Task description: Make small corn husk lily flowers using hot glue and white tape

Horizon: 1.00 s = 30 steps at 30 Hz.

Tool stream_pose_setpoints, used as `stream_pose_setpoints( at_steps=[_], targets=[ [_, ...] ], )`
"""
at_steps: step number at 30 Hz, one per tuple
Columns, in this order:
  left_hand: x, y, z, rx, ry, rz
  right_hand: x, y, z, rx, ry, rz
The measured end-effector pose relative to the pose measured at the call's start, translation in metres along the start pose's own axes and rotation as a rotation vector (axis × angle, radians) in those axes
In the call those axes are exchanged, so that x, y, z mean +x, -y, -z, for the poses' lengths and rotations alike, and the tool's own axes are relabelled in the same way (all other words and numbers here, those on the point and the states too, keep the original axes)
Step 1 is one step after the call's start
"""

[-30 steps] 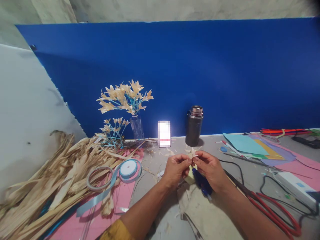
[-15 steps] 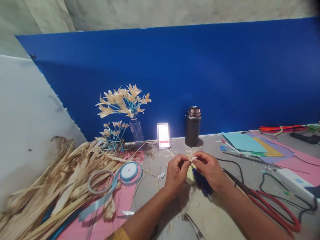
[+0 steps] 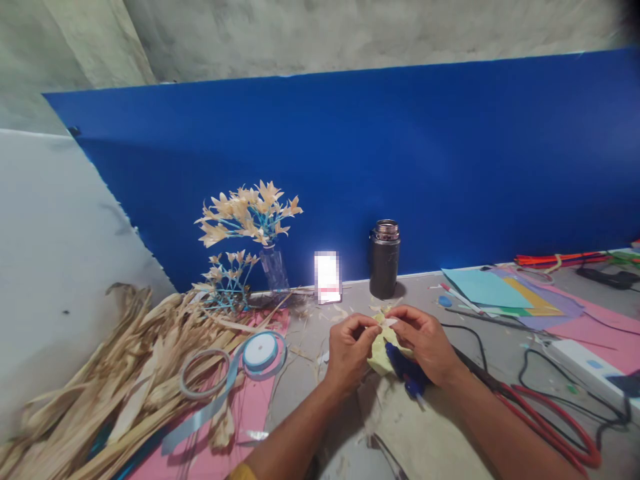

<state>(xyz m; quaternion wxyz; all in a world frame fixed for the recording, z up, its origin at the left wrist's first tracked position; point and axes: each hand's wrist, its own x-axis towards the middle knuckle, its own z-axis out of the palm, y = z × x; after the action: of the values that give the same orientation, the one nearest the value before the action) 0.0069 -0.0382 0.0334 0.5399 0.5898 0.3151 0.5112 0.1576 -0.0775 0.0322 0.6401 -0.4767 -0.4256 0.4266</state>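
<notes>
A small pale piece of corn husk (image 3: 389, 322) is pinched between the fingertips of my two hands above the table. My left hand (image 3: 351, 348) closes on its left edge with thumb and forefinger, though the exact contact is hard to make out. On the other side, my right hand (image 3: 424, 340) grips it with bent fingers. Just below the hands lies a blue glue gun (image 3: 404, 368), partly covered by my right hand. Yellow paper (image 3: 383, 360) lies under the glue gun's nozzle.
Dried corn husks (image 3: 145, 360) and a blue ribbon roll (image 3: 260, 352) lie left. Husk flowers (image 3: 250, 210) stand in a clear bottle (image 3: 274, 267). A dark flask (image 3: 385, 263), red-handled scissors (image 3: 555, 427), coloured paper (image 3: 487, 289) and a power strip (image 3: 587, 365) are also on the table.
The view has tilted up slightly, so things sit lower in the picture. Both hands stay together; the husk piece has turned a little between the fingers and shows less.
</notes>
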Motion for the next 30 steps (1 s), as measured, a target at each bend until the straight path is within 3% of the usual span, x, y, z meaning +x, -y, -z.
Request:
stream_pose_setpoints(
  at_steps=[16, 21, 26, 30],
  targets=[
    [0.005, 0.004, 0.001, -0.173, 0.031, 0.157, -0.002, -0.006, -0.001, -0.094, 0.076, 0.054],
    [0.009, 0.009, 0.008, -0.252, 0.171, 0.182, 0.001, -0.002, -0.002, -0.109, 0.05, 0.102],
    [0.006, 0.0, 0.017, -0.332, 0.316, 0.223, -0.001, 0.002, -0.004, -0.081, 0.058, 0.125],
    [-0.006, -0.01, 0.028, -0.262, 0.341, 0.265, -0.005, 0.005, -0.006, -0.05, 0.103, 0.117]
  ],
)
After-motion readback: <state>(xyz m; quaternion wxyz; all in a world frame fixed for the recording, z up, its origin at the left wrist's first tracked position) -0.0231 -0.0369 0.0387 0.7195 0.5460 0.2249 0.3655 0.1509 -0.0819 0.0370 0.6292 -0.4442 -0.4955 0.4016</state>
